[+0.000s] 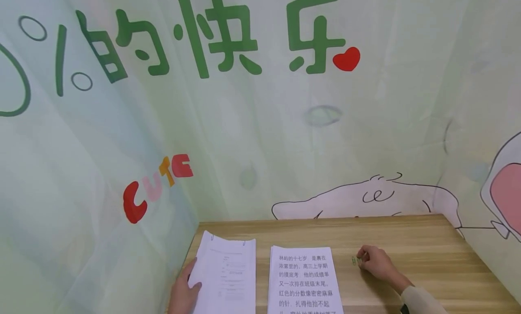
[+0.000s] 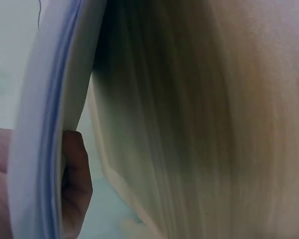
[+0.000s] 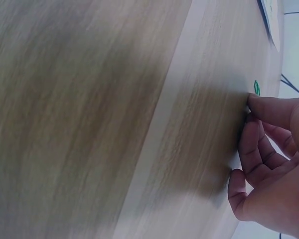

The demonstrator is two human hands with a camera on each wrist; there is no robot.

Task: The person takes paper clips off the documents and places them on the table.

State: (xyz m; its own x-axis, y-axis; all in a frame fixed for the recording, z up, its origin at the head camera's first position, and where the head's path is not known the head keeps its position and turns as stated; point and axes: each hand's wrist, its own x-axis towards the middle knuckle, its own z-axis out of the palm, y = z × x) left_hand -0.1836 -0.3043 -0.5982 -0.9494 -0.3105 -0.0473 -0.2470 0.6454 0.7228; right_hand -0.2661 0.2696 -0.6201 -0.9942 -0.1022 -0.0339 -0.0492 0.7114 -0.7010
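Observation:
My left hand (image 1: 185, 292) grips the left edge of a stack of printed sheets (image 1: 228, 278), thumb on top and fingers beneath. In the left wrist view, the curled fingers (image 2: 75, 184) show under the raised stack. Two paper clips sit along its top edge. On the right of the table, my right hand (image 1: 376, 262) has bent fingers, their tips down at the wood beside small green paper clips (image 1: 353, 260). One green paper clip (image 3: 256, 87) lies just beyond the thumb in the right wrist view. Whether a clip is pinched between thumb and finger is hidden.
A second stack of paper (image 1: 303, 280) with large printed characters lies mid-table, between the hands. The wooden table (image 1: 423, 241) meets a printed fabric backdrop (image 1: 260, 137) at its back and sides.

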